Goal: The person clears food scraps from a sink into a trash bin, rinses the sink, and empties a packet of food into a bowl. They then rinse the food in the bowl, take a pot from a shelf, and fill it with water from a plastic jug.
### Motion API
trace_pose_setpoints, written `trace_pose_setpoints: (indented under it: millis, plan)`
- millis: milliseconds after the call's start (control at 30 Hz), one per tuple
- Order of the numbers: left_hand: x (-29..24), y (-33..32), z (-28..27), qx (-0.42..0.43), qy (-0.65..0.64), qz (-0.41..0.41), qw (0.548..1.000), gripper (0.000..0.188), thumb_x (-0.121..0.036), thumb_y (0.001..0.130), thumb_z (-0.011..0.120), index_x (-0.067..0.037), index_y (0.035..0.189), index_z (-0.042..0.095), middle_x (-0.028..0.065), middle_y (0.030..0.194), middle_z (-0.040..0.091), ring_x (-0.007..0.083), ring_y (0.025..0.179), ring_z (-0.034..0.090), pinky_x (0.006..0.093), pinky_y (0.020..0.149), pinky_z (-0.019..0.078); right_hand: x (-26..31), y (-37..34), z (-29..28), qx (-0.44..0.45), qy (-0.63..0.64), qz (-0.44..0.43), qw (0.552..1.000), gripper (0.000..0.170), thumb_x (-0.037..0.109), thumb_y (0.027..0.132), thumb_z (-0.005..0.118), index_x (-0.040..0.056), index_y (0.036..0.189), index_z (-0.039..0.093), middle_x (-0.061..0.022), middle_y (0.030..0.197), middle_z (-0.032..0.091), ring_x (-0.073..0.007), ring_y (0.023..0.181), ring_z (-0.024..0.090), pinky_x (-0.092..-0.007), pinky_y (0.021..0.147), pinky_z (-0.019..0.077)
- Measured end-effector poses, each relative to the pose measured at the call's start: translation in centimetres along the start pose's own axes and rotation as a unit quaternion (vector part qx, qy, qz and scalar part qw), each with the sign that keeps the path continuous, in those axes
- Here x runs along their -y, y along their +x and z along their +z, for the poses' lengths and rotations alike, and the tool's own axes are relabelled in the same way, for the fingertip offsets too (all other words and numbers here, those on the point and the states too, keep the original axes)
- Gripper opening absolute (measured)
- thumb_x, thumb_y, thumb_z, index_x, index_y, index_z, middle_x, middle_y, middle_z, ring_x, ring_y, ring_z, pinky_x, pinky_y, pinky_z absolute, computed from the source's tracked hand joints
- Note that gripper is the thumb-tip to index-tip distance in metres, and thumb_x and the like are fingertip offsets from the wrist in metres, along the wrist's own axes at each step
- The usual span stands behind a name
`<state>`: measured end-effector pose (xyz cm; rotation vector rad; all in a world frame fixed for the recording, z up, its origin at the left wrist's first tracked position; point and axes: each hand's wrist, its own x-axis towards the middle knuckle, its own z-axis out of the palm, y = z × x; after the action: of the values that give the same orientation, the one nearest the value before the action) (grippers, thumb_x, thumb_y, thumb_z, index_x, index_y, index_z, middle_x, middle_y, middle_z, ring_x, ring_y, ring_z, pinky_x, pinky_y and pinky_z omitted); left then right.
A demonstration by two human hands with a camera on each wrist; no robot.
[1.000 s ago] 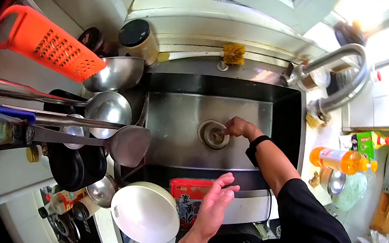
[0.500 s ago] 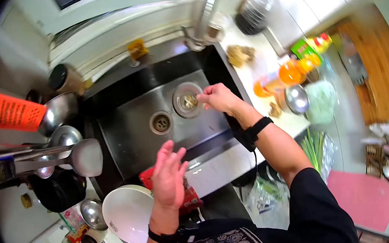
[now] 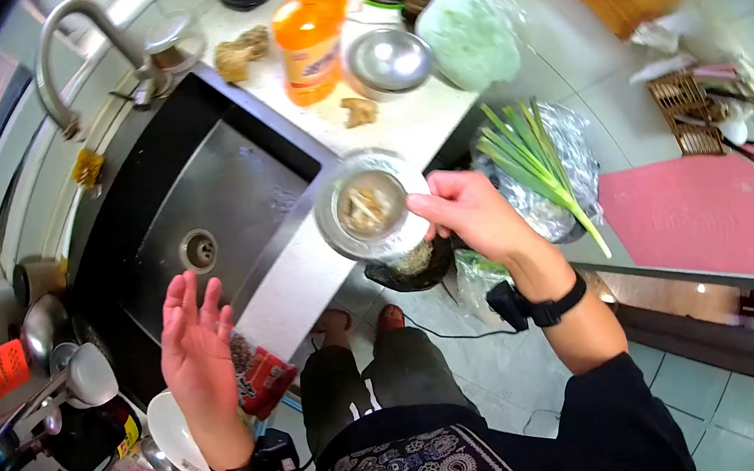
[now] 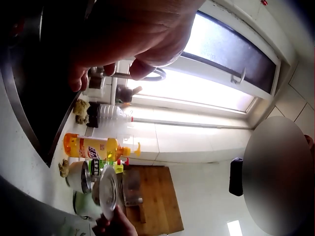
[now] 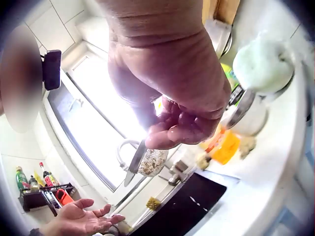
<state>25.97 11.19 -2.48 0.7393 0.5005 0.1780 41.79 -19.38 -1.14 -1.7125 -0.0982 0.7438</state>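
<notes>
A round metal sink strainer (image 3: 332, 218) with pale scraps in its middle is pinched at the rim by my right hand (image 3: 482, 220), above the counter's front edge. In the right wrist view the strainer's mesh cup (image 5: 152, 162) shows below the curled fingers of the right hand (image 5: 172, 88). My left hand (image 3: 198, 355) is raised palm up near the sink's front edge, fingers spread, holding nothing. The sink (image 3: 223, 185) has an uncovered drain hole (image 3: 198, 250).
On the counter stand an orange bottle (image 3: 310, 46), a metal bowl (image 3: 389, 60) and a green-white bag (image 3: 468, 37). Green onions (image 3: 537, 163) lie beside a pink mat (image 3: 695, 212). A white bowl (image 3: 173, 436) and red packet (image 3: 267, 381) are near my left arm.
The right hand has lifted the strainer out of the sink and carried it right, over the counter edge. The head view has turned right. The left hand stays raised with nothing in it.
</notes>
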Motion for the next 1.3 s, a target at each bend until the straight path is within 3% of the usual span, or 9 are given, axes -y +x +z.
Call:
trace_pose_setpoints:
  millis: [367,800,833,867,933,1000,1133,1200,1300]
  plan:
    - [3.2,-1.4,2.4,0.032,0.066,0.03,0.997,0.05,-0.023,0.096,0.041,-0.002,0.14,0.03,0.0158,0.147,0.029,0.0292,0.133,0.034,0.0422,0.105,0.037,-26.4,-8.0,-7.9,-0.136,0.137,0.171,0.966,0.021,0.02,0.088,0.063,0.0053,0.073,0.06,0.0025,0.066,0.057,-0.0063,0.058,0.05,-0.0222,0.057,0.0385]
    - [3.0,-5.4,-0.2,-0.084,0.249,0.099,0.96,0.052,-0.026,0.097,0.035,-0.004,0.143,0.025,0.0151,0.15,0.021,0.0239,0.135,0.03,0.0337,0.104,0.0385,-41.3,0.3,-9.0,-0.141,0.189,0.224,0.946,0.022,0.022,0.085,0.067,0.0049,0.073,0.062,0.0012,0.066,0.057,-0.0075,0.059,0.053,-0.0227,0.056,0.0414]
    - [3.2,-5.3,-0.5,-0.08,0.242,0.1,0.962,0.052,-0.026,0.098,0.035,-0.004,0.144,0.025,0.0142,0.151,0.02,0.0233,0.136,0.028,0.0338,0.104,0.0377,-45.3,1.7,-8.6,-0.151,0.08,0.235,0.957,0.023,0.026,0.086,0.063,0.004,0.076,0.064,-0.0045,0.07,0.064,-0.0176,0.063,0.061,-0.0293,0.058,0.0469]
    - [3.3,-5.4,-0.5,-0.081,0.236,0.095,0.964,0.051,-0.025,0.098,0.035,-0.005,0.144,0.024,0.0133,0.151,0.019,0.0227,0.137,0.027,0.0339,0.105,0.037,-50.2,2.4,-7.7,-0.214,-0.36,0.166,0.893,0.026,0.03,0.083,0.061,0.0044,0.08,0.066,-0.0128,0.078,0.067,-0.0316,0.073,0.064,-0.0387,0.066,0.0505]
    - [4.0,-4.9,0.1,-0.126,0.229,0.113,0.959,0.052,-0.027,0.098,0.035,-0.005,0.144,0.024,0.0133,0.151,0.019,0.0224,0.137,0.027,0.0335,0.105,0.0364,-51.7,2.6,-7.4,-0.217,-0.371,0.287,0.856,0.032,0.033,0.077,0.056,0.0043,0.084,0.067,-0.0175,0.085,0.067,-0.0358,0.081,0.064,-0.0416,0.075,0.0502]
    - [4.7,-4.8,1.7,-0.222,0.231,0.16,0.934,0.055,-0.032,0.096,0.037,-0.005,0.143,0.026,0.0152,0.15,0.023,0.023,0.135,0.03,0.0326,0.104,0.0366,-54.0,2.2,-7.8,-0.179,-0.374,0.289,0.863,0.034,0.035,0.076,0.056,0.0029,0.081,0.067,-0.0172,0.081,0.067,-0.0329,0.077,0.065,-0.0401,0.073,0.0505]
    - [2.9,-4.9,-0.1,-0.121,0.235,0.117,0.957,0.058,-0.031,0.095,0.041,-0.001,0.142,0.026,0.0168,0.149,0.023,0.0251,0.134,0.032,0.0336,0.103,0.0375,-52.1,-1.7,-8.9,-0.165,-0.26,0.268,0.913,0.029,0.031,0.08,0.061,0.0028,0.085,0.067,-0.013,0.075,0.067,-0.0334,0.073,0.064,-0.0392,0.068,0.0512]
    - [2.2,-4.9,-0.1,-0.062,0.221,0.112,0.967,0.058,-0.031,0.094,0.042,0.0,0.142,0.028,0.0166,0.149,0.024,0.0255,0.133,0.033,0.0349,0.102,0.0381,-47.9,-3.6,-8.9,-0.206,-0.048,0.293,0.933,0.03,0.03,0.08,0.064,0.0005,0.079,0.066,-0.0105,0.066,0.064,-0.023,0.062,0.062,-0.034,0.061,0.049]
    - [1.1,-5.5,1.0,-0.076,0.209,0.14,0.965,0.053,-0.029,0.094,0.045,-0.005,0.14,0.033,0.0164,0.145,0.032,0.0268,0.128,0.04,0.0373,0.099,0.041,-41.0,-5.9,-9.3,-0.164,-0.092,0.243,0.952,0.03,0.029,0.082,0.066,0.0017,0.071,0.062,-0.0062,0.06,0.06,-0.0125,0.055,0.053,-0.0296,0.053,0.0421]
